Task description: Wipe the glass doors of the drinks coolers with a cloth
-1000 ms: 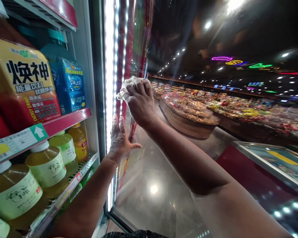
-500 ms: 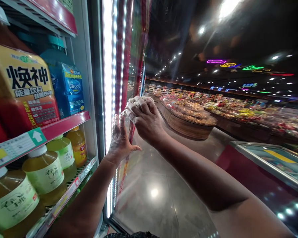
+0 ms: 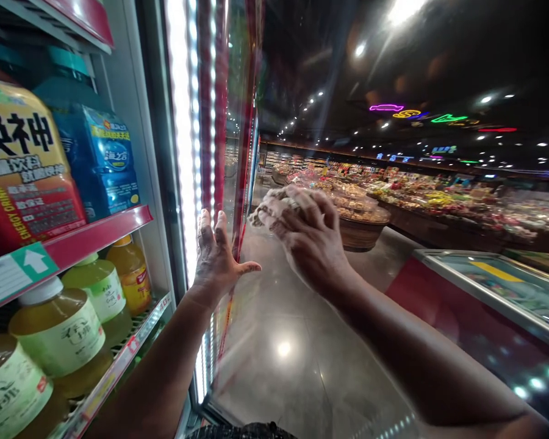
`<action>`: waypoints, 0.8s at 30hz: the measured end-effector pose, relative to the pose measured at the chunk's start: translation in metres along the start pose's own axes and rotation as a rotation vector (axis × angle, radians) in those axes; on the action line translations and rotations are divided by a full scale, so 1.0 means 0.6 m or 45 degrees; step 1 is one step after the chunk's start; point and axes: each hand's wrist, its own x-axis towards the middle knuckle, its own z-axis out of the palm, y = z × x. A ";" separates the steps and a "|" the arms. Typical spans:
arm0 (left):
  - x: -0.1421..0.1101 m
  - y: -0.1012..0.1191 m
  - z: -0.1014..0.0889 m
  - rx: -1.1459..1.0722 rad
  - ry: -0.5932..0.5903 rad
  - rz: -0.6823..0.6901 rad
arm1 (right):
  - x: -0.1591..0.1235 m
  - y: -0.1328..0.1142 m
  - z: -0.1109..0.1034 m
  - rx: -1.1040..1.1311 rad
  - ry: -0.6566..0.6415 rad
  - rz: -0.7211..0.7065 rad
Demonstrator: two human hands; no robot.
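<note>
My right hand (image 3: 313,235) presses a crumpled, light-coloured cloth (image 3: 274,204) against the glass door (image 3: 274,305), its fingers bent over the bundle. To the left of it, my left hand (image 3: 217,253) rests with fingers spread and thumb out, beside the door's red edge and the bright light strip (image 3: 180,122). Nothing is in that hand. Through the pane the shop floor shows.
Close on my left, cooler shelves (image 3: 96,231) hold a blue bottle (image 3: 112,158), a red-and-yellow drink bottle (image 3: 22,164) and several green-labelled bottles (image 3: 68,332). Beyond the glass stand a wooden produce island (image 3: 359,231) and a chest freezer (image 3: 507,286).
My right hand has slid with the cloth to the right and slightly down, away from my left hand. The left stays at nearly the same spot. The view has turned slightly right.
</note>
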 end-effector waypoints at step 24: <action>-0.005 0.029 -0.022 0.066 -0.213 -0.002 | -0.104 0.073 -0.101 -0.241 0.087 0.282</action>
